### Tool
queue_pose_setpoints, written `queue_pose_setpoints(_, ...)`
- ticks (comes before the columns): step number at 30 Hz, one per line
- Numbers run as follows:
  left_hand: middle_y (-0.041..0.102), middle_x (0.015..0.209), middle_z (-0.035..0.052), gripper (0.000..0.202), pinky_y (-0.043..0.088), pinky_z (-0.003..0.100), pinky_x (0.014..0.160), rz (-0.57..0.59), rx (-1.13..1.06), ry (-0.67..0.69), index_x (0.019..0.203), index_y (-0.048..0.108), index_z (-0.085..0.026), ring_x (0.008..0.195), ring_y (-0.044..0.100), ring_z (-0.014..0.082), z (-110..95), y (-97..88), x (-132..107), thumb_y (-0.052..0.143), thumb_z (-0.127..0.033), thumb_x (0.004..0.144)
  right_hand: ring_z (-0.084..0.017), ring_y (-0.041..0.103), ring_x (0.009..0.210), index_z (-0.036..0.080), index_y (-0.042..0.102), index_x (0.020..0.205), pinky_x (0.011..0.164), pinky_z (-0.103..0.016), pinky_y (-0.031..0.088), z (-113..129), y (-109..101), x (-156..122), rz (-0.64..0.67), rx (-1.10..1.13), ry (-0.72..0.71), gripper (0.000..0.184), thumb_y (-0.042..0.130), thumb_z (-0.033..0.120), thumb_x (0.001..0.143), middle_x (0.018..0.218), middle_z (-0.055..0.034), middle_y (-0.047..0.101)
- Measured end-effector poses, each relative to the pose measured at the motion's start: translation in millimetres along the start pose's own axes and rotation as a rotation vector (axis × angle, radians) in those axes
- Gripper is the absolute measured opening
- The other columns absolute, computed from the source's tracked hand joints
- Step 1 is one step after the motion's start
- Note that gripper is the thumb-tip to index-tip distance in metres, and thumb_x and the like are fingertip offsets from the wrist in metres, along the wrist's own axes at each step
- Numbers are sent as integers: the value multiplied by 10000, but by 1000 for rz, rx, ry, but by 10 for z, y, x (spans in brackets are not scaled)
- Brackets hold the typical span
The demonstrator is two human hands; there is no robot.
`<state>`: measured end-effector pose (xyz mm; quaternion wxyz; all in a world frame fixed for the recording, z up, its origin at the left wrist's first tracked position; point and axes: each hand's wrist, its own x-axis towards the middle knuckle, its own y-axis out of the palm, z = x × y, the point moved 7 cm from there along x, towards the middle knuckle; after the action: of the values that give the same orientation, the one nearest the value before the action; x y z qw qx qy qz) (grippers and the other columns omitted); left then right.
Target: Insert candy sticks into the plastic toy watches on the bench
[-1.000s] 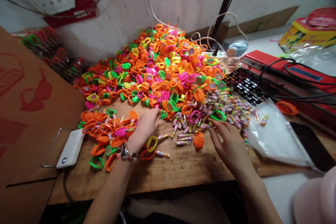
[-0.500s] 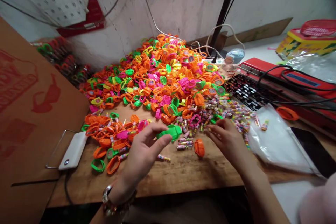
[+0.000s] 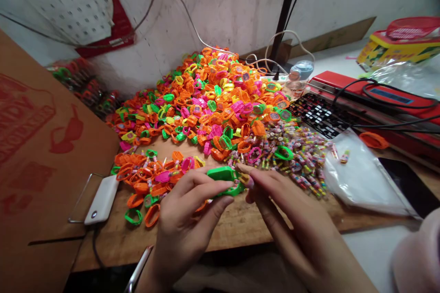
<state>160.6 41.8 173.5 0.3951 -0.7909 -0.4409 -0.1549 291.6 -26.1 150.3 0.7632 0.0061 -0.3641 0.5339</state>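
My left hand (image 3: 187, 219) is closed on a green toy watch (image 3: 220, 174), its strap curled into a loop. The fingers of my right hand (image 3: 292, 224) pinch a small wrapped candy roll (image 3: 245, 179) at the right end of the watch loop. The roll's tip touches or enters the loop; I cannot tell which. Left of my hands lies a smaller group of watches (image 3: 158, 188), mostly orange, some with rolls in their loops. Just beyond my right hand spreads a heap of wrapped candy rolls (image 3: 309, 160).
A large pile of colourful toy watches (image 3: 206, 110) rises against the wall. A cardboard box (image 3: 51, 146) and a white power bank (image 3: 101, 199) stand at the left. To the right are clear plastic bags (image 3: 357, 178), a dark phone (image 3: 409, 185) and a red sealing machine (image 3: 374, 94).
My right hand has come from the candy heap to the green watch, bringing a candy roll. My left hand has turned the watch so its loop faces right. The view has shifted slightly.
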Motion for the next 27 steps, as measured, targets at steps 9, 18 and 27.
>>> queue_pose_setpoints(9, 623, 856, 12, 292, 544, 235, 876, -24, 88, 56, 1046, 669, -172, 983, 624, 127, -55, -2, 13, 665, -23, 794, -215, 573, 1053, 153, 429, 1392, 883, -354, 493, 63, 60, -104, -154, -394, -96, 470, 454, 92, 926, 1166, -133, 597)
queue_pose_setpoints(18, 623, 838, 18, 271, 544, 247, 890, -25, 162, 110, 1041, 669, -146, 950, 626, 120, -62, 3, -5, 658, -23, 800, -199, 610, 1023, 116, 436, 1332, 855, -331, 499, 64, 143, -96, -74, -415, -105, 383, 378, 130, 954, 1166, -127, 637)
queue_pose_setpoints(27, 613, 844, 21, 270, 546, 246, 799, 17, 176, 50, 1063, 662, -181, 870, 616, 123, 40, 55, -37, 615, -45, 835, -195, 624, 727, 69, 514, 1203, 637, -297, 446, 20, 301, -35, -42, -770, -134, 317, 361, 250, 992, 904, -125, 678)
